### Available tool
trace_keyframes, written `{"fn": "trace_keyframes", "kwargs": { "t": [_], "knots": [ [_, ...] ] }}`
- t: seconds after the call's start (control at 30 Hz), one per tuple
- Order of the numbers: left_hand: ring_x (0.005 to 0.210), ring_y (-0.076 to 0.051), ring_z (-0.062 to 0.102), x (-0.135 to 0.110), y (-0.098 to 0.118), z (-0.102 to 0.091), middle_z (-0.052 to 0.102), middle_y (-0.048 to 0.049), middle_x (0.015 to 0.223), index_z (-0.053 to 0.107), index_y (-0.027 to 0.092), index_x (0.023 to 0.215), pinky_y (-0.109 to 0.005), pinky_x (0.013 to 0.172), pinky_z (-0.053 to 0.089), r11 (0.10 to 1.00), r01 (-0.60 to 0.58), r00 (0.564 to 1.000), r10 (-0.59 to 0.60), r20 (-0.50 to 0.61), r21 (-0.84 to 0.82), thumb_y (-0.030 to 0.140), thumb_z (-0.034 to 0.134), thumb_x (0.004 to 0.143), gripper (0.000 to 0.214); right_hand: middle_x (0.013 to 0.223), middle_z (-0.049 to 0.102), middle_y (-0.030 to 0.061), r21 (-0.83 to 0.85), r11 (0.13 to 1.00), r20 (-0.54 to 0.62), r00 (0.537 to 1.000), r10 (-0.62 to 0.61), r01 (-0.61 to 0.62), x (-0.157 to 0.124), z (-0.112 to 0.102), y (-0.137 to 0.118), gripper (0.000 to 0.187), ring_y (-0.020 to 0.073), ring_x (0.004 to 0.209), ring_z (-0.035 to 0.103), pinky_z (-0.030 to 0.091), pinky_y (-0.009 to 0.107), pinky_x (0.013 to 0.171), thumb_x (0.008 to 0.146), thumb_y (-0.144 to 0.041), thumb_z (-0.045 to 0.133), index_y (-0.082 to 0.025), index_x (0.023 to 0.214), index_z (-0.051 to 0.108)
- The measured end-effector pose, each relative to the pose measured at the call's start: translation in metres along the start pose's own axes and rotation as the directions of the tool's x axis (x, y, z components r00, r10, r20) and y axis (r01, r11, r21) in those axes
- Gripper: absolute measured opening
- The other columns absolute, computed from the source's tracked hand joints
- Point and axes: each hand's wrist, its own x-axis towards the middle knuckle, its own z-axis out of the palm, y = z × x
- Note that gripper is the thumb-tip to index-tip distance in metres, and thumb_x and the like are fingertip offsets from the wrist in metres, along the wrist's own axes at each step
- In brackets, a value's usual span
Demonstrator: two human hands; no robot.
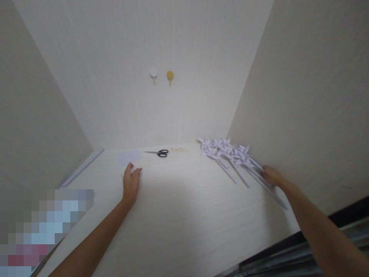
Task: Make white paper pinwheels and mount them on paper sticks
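My left hand (131, 181) lies flat on the white table (178, 207), fingers stretched out, just below a small pale square of paper (129, 156). My right hand (272, 176) rests palm down on the sticks of a pile of white paper pinwheels (227, 152) at the table's right side, against the right wall. Its fingers are extended over the sticks and not wrapped round them.
Black-handled scissors (159, 153) lie at the back middle, with a few small pale bits (178, 149) to their right. White strips (82, 167) lie along the left wall. Two round hooks, one white (153, 73) and one yellow (170, 75), are on the back wall.
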Motion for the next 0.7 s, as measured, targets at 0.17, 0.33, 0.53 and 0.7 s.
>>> {"fn": "trace_keyframes", "kwargs": {
  "t": [0.17,0.33,0.53,0.7],
  "knots": [
    [0.093,-0.02,0.053,-0.005,0.012,0.0,0.041,-0.0129,0.123,0.038,0.016,0.121,-0.035,0.087,0.038,0.996,0.07,0.998,-0.07,0.006,0.05,0.032,0.048,0.068,0.057,0.09,0.062,0.0199,-0.062,0.997,0.071,0.996,0.044,-0.04,0.005,-0.001,-0.003,0.026,0.0233,0.078,0.06,0.042,0.027,0.062,0.079,-0.025,0.041,-0.005,0.092,0.052],
    [0.094,-0.02,0.053,-0.006,0.015,0.001,0.04,-0.0125,0.124,0.036,0.016,0.122,-0.034,0.086,0.039,0.995,0.093,0.996,-0.093,0.009,0.031,0.032,0.048,0.068,0.057,0.094,0.06,0.0206,-0.104,0.994,0.094,0.994,0.056,-0.046,0.009,-0.001,-0.006,0.029,0.0243,0.084,0.059,0.042,0.028,0.063,0.08,-0.027,0.04,-0.005,0.096,0.051],
    [0.093,-0.019,0.054,-0.005,0.012,0.001,0.04,-0.012,0.124,0.036,0.017,0.122,-0.034,0.085,0.04,0.995,0.091,0.996,-0.092,0.009,0.032,0.031,0.048,0.068,0.057,0.095,0.06,0.0203,-0.133,0.989,0.101,0.992,0.074,-0.061,0.009,0.0,-0.011,0.029,0.0238,0.086,0.059,0.042,0.028,0.065,0.081,-0.026,0.039,-0.005,0.096,0.052],
    [0.092,-0.02,0.054,-0.004,0.01,0.001,0.039,-0.012,0.125,0.036,0.017,0.122,-0.034,0.086,0.039,0.996,0.089,0.996,-0.089,0.01,0.022,0.03,0.048,0.068,0.058,0.096,0.06,0.0216,-0.15,0.985,0.104,0.989,0.1,-0.084,0.007,-0.003,-0.017,0.035,0.0248,0.085,0.059,0.043,0.029,0.064,0.082,-0.032,0.036,-0.005,0.098,0.05]
  ]
}}
